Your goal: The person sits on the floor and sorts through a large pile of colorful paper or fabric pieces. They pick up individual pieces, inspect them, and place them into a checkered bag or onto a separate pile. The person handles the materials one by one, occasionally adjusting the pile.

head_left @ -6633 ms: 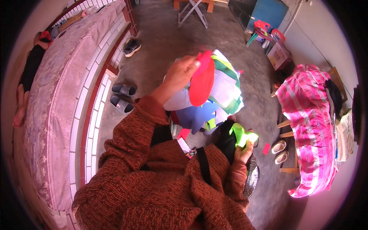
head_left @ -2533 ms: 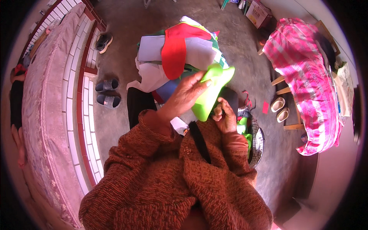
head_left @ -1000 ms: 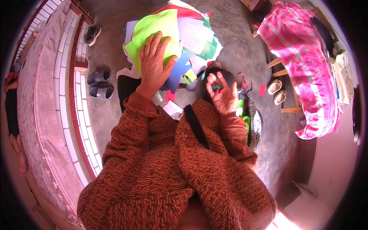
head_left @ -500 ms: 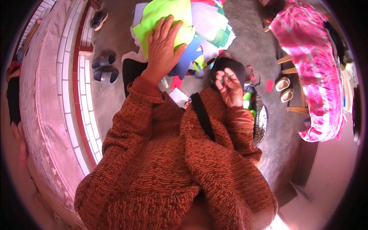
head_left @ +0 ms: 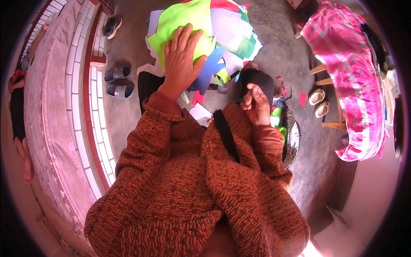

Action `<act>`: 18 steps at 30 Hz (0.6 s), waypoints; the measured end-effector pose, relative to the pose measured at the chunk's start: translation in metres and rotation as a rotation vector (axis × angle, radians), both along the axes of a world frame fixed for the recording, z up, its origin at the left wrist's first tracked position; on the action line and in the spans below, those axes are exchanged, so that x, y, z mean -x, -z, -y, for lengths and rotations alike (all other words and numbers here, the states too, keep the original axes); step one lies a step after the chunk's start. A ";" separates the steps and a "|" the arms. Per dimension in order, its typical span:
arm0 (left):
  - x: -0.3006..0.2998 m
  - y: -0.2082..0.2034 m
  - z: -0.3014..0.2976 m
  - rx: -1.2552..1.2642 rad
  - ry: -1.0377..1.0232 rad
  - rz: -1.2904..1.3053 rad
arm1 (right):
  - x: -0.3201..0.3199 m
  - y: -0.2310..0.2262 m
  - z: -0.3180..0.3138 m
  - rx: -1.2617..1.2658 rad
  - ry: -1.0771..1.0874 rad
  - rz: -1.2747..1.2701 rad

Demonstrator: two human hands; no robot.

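My left hand (head_left: 183, 58) lies flat on a bright lime-green piece of cloth (head_left: 197, 19), fingers stretched out and slightly apart. Beneath that piece is a pile of cut fabric pieces in pale lilac (head_left: 229, 26), blue (head_left: 210, 66), green and red. Above my right knee is my right hand (head_left: 258, 107), palm turned up. Its fingers are curled together, with one pointing further out. Whatever they hold, if anything, is too small or hidden to make out.
To the right of my leg stands a checked bag (head_left: 292, 141) with lime-green scraps inside. Small red scraps (head_left: 302, 98) lie on the floor. Dark slippers (head_left: 120, 91) rest at left, pale shoes (head_left: 322, 109) at right. A pink plaid cloth (head_left: 349, 81) covers furniture with wooden legs.
My right hand has turned, its fingers closing up from a looser curl. My left hand stays on the lime-green cloth, slightly lower in view.
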State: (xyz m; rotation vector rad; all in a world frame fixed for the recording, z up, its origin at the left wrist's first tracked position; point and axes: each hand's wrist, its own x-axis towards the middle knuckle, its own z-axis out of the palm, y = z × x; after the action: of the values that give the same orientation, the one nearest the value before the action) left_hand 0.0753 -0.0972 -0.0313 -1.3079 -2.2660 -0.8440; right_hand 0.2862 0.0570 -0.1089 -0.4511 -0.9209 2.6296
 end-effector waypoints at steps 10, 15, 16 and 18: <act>-0.004 -0.008 0.003 0.047 0.008 0.001 | 0.000 0.011 -0.005 0.062 0.037 -0.096; -0.025 -0.012 -0.004 -0.081 0.064 -0.026 | 0.002 -0.004 -0.003 0.162 0.036 -0.164; -0.032 -0.014 -0.007 -0.118 0.105 -0.032 | 0.004 -0.008 -0.002 0.178 0.039 -0.179; -0.050 -0.011 -0.014 -0.160 0.204 -0.018 | 0.004 -0.007 -0.002 0.191 0.019 -0.186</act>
State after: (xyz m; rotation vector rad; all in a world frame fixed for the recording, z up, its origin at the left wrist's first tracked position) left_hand 0.1252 -0.0831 -0.0199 -1.4811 -2.0285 -1.0543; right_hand 0.2825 0.0588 -0.1021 -0.2514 -0.6085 2.6985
